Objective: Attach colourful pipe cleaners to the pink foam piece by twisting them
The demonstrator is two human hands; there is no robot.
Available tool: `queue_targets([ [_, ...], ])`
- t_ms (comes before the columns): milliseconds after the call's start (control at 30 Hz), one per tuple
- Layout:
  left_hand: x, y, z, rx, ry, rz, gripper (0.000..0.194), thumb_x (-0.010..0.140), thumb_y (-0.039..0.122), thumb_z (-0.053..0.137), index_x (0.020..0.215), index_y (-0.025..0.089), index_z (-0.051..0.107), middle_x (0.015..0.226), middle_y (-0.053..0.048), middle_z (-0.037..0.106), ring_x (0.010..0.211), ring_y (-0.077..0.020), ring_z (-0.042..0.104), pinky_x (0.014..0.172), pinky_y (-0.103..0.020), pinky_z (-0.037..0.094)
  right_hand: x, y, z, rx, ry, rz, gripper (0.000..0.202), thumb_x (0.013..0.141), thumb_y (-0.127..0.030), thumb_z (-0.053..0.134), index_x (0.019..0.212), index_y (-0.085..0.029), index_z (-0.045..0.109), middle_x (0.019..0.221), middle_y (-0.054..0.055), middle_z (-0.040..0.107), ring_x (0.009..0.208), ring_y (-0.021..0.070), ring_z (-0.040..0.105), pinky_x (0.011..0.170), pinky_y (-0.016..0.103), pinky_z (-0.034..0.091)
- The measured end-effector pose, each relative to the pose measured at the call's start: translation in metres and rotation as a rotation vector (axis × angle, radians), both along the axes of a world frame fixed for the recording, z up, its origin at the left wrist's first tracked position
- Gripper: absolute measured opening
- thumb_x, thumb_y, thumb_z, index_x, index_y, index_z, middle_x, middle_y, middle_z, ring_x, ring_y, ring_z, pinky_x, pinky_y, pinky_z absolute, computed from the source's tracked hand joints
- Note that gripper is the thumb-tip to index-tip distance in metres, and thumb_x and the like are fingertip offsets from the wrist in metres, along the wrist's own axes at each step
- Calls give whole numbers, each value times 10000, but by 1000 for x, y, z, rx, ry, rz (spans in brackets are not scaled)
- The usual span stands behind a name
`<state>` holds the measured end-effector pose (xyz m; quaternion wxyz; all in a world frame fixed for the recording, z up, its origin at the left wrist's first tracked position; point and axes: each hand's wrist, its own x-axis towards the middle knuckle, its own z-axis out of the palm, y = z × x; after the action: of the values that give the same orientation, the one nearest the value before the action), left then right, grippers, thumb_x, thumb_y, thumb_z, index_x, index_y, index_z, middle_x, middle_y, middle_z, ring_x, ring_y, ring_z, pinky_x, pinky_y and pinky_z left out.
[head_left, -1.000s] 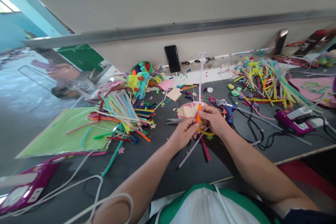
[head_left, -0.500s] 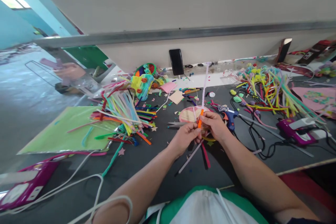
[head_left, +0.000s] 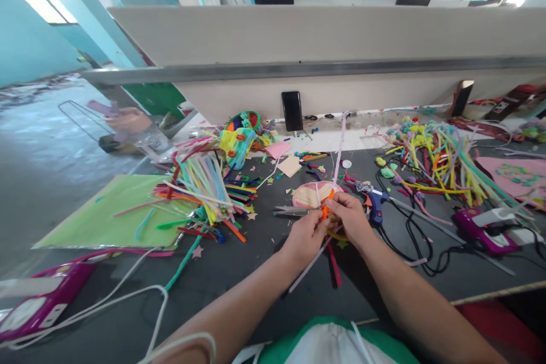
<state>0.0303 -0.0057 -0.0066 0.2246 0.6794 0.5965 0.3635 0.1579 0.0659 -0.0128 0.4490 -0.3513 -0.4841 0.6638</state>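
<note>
Orange strip (head_left: 327, 203) newly bent; bagged sheet (head_left: 98, 216)

On our table (head_left: 239, 264), scissors (head_left: 290, 211) lie just beyond our left hand (head_left: 303, 234), a glue gun (head_left: 376, 206) right of our right hand (head_left: 350, 219); a smartphone (head_left: 292, 111) leans against the partition (head_left: 298, 34) behind.

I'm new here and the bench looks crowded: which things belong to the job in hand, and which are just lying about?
Job in hand, seemingly:
orange strip, pinched by left hand and right hand
round pink-edged piece
scissors, blue glue gun, probably

Lying about, it seems:
black phone
green sheet
cream card
</note>
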Motion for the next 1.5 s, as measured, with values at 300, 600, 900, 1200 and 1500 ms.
queue_targets([
  [300,-10,4,5,-13,-118,-49,245,890,382,494,844,177,622,699,-25,612,622,-131,544,597,-231,395,6,7,1,-32,89,151,319,680,-422,753,670,-150,587,511,-60,470,440,47,372,439,182,287],
  [600,-29,33,39,-208,-830,91,377,759,445,672,990,149,636,754,-8,597,528,-67,524,470,-178,390,13,9,1,-10,109,416,311,719,-435,739,783,-148,639,646,-11,604,494,77,480,500,212,362],
  [900,-31,50,31,-234,-1132,11,342,636,348,812,851,120,677,677,25,525,500,-17,404,489,-161,355,14,8,0,-37,83,516,279,787,-413,673,744,-148,596,648,11,608,528,118,569,519,233,424],
  [1200,-30,57,24,-232,-1156,-7,299,634,297,810,807,115,647,632,30,522,497,-27,440,485,-161,356,8,3,5,-125,193,505,260,780,-401,682,858,-179,574,626,-40,531,444,82,467,429,225,421],
  [1500,-28,56,17,-141,-1055,47,266,646,308,782,762,128,624,582,42,510,480,-39,423,467,-171,345,1,-2,5,-178,225,470,280,800,-428,652,873,-188,528,569,-64,491,370,30,287,364,166,183],
])
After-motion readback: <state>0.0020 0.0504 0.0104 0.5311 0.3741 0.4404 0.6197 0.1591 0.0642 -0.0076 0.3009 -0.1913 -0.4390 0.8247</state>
